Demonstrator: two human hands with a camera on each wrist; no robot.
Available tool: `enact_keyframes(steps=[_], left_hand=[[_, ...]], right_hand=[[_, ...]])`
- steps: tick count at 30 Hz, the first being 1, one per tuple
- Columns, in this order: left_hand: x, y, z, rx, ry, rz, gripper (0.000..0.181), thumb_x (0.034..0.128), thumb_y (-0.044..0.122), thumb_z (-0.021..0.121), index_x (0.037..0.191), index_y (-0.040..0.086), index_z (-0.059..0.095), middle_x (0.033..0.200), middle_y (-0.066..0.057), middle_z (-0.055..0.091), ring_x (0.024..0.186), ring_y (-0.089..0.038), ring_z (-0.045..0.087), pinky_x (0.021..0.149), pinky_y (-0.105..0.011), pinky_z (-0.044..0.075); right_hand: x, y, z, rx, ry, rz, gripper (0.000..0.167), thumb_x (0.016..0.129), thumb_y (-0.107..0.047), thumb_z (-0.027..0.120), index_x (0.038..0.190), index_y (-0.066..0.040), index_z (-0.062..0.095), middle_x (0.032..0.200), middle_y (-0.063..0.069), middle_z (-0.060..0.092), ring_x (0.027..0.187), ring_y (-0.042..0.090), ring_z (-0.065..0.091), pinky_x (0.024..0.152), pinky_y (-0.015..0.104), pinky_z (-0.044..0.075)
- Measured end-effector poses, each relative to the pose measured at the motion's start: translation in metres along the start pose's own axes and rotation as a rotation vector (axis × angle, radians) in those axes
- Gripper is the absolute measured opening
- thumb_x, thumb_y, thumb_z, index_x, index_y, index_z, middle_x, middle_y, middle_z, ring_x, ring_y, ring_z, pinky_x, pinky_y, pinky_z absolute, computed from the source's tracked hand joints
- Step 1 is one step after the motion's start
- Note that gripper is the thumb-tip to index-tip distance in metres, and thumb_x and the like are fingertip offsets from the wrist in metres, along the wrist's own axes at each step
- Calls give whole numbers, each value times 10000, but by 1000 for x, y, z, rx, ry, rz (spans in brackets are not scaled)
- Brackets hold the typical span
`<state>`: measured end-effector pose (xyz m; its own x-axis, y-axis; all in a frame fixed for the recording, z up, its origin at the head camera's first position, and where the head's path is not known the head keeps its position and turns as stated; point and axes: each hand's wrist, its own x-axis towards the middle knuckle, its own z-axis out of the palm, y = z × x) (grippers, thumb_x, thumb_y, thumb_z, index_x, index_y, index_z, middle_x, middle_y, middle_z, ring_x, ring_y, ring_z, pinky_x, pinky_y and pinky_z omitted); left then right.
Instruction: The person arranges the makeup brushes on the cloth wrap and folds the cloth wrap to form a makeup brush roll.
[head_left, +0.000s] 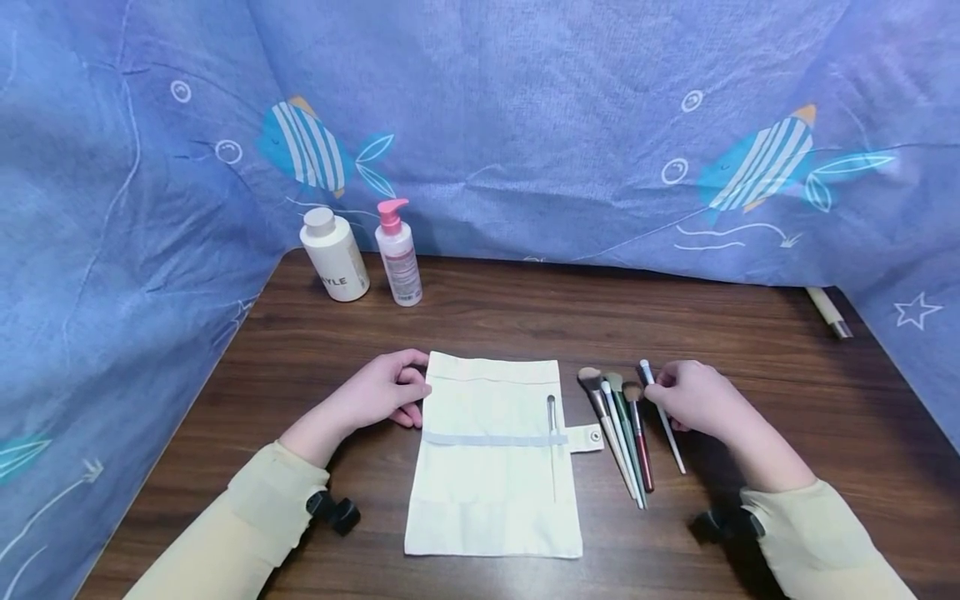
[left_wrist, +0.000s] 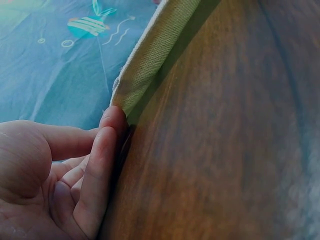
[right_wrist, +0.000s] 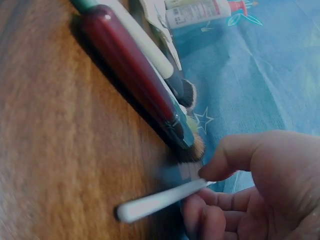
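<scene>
A cream canvas brush roll lies unrolled on the table, with one slim makeup brush under its grey elastic band. At the roll's left edge, near the upper corner, my left hand pinches the fabric between thumb and fingertips. My right hand pinches a slim white-handled makeup brush by its middle. In the right wrist view the handle end points away from the fingers, the bristle end hidden. Between roll and right hand lie several brushes, including one with a red handle.
A white bottle and a pink-topped pump bottle stand at the back left. A pale tube-shaped object lies at the back right. Blue fish-print cloth surrounds the wooden table. A snap tab sticks out from the roll's right side.
</scene>
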<state>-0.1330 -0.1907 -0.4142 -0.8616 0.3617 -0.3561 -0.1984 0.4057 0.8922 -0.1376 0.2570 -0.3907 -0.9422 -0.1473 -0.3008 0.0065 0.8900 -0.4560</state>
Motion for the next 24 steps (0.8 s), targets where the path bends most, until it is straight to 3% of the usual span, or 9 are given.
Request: enact_keyframes(steps=[3,7,13,21,24], left_hand=[[0,0,0,-5,-5,-2,452,1006,70,631,1426,12,475,879,-105,721,661,-248,731,625,-366,634],[-1,0,0,-10,-6,1,458,1004,61,628,1428,-1,467,873,-105,719,656,-249,727,621,-370,633],[0,0,-1,-10,1,16,479,1002,58,627,1439,-19,446,880,-101,722,655,-247,727,620,-366,631],[-1,1,-1,-7,0,13,482,1002,63,627,1439,-24,441,875,-104,724,650,-242,725,618,-363,631],[-2,-2,-1,-6,4,4,486,1004,75,632,1443,-13,443,888,-104,725,659,-250,729,627,-369,634]], right_hand=[[2,2,0,80,24,1,174,919,-189,564,831,-46,610,579,15,611,502,157,614,509,324,521],[4,4,-2,195,71,-10,165,936,-149,553,964,13,564,639,41,619,526,166,621,499,329,546],[8,6,-6,474,109,-70,216,952,-44,518,1122,72,452,704,51,583,556,178,613,500,331,548],[6,3,-3,968,61,-231,24,1041,-5,432,1035,-22,449,840,18,671,600,141,602,542,263,521],[9,-4,1,1060,6,-270,58,1063,-27,428,1024,-27,471,852,38,687,638,140,633,568,249,535]])
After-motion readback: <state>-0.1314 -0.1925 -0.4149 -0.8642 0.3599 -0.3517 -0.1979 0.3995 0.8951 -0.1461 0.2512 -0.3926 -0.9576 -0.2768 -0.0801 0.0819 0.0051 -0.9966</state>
